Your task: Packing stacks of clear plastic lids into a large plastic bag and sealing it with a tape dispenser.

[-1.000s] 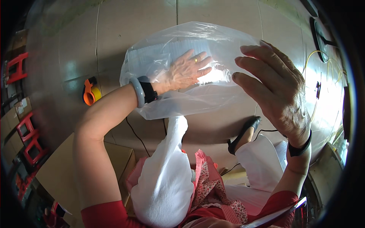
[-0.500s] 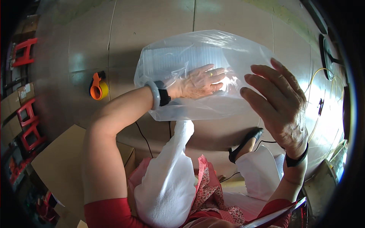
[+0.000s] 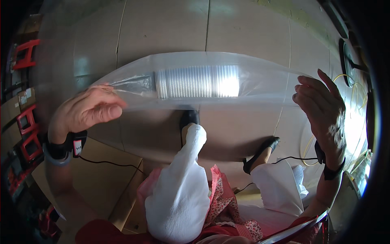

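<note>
A large clear plastic bag (image 3: 268, 87) is stretched lengthwise between my two hands, above the tiled floor. Inside it lies a row of clear, ribbed plastic pieces packed tightly together (image 3: 195, 82), shining brightly at the right end; their exact kind is hard to make out. My left hand (image 3: 93, 107) is closed on the gathered left end of the bag, its thumb extended toward the right. At the opposite end, the curled fingers of my right hand (image 3: 321, 105) grip the bag's edge. Both wrists wear dark bands.
An opened cardboard box (image 3: 101, 175) stands at my lower left, crossed by a black cable (image 3: 109, 164). My black shoes (image 3: 262, 154) rest below the bag. Red stools (image 3: 26, 55) line the far left. A stand with a round dark base (image 3: 348, 61) and yellow cable are at right.
My left hand has left the bag's top and moved left to its end. My right hand has shifted right, and the bag is now pulled taut. The orange tape dispenser is no longer visible.
</note>
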The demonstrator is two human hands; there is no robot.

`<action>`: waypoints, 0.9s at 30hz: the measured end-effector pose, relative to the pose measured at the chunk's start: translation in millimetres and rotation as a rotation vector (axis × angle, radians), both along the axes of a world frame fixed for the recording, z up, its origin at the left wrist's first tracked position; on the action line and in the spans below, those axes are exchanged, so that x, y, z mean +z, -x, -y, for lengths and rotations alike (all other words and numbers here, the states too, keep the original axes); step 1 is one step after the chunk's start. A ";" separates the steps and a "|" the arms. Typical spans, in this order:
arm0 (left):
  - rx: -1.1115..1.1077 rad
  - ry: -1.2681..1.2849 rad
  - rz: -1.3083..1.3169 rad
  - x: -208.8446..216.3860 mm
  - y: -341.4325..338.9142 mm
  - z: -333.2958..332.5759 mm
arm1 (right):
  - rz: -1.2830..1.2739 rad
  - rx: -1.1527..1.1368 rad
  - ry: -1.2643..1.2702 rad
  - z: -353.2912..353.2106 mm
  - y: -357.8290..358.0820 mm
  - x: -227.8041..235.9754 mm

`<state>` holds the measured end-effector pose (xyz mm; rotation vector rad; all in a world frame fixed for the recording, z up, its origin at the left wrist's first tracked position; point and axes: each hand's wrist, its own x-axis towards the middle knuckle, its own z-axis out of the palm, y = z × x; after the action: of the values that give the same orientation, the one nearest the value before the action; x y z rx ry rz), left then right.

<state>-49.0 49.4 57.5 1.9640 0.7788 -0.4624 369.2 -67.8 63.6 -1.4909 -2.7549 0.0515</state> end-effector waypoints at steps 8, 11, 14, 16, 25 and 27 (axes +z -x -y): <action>-0.043 -0.691 -0.049 4.1 2.4 31.8 | 0.009 -0.051 0.004 -3.2 -5.3 -2.5; -0.035 -0.754 0.037 -3.3 10.4 29.0 | -0.024 -0.061 0.007 -4.6 0.8 2.2; 0.127 -0.909 0.271 -8.2 6.9 50.1 | -0.066 -0.067 0.025 -3.0 2.7 0.1; 0.033 -1.059 0.439 -2.3 1.1 77.6 | -0.066 -0.122 -0.008 -1.2 4.0 -3.0; 0.019 -0.905 0.678 -111.3 -72.6 128.9 | -0.180 -0.094 -0.152 -3.2 13.1 -5.3; 0.084 -1.027 0.738 -98.6 -75.6 126.1 | -0.389 -0.095 -0.138 -3.9 5.7 -10.4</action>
<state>26.6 -76.8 -41.1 2.7138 0.6345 0.8671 363.4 -63.9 53.3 -1.4015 -2.3316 0.1319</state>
